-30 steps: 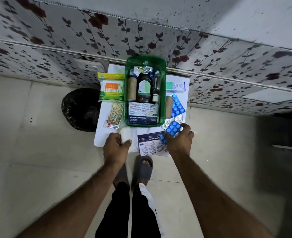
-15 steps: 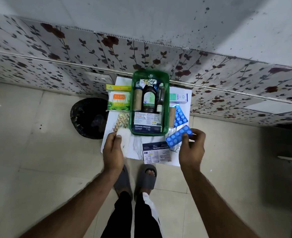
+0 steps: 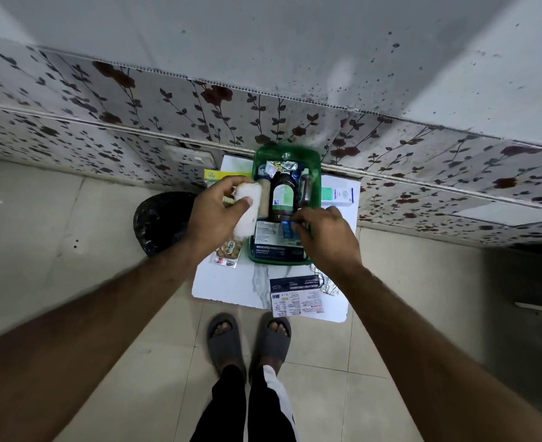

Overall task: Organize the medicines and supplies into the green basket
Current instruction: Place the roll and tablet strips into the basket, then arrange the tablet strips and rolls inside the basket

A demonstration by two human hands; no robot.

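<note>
The green basket stands on a small white table against the flowered wall. Inside it are a dark syrup bottle, a smaller bottle, a tan roll and a blue dressings box. My left hand holds a white gauze roll just left of the basket's rim. My right hand is over the basket's near right part, fingers closed on a blue pill strip.
A second dressings box lies at the table's front edge. A tablet strip lies left of the basket and a white-green carton to its right. A black bin stands on the floor, left. My sandalled feet are just below the table.
Both hands rose from the table's front to the basket. The left carried the white roll up beside the rim; the right brought the blue strip over the basket's contents.
</note>
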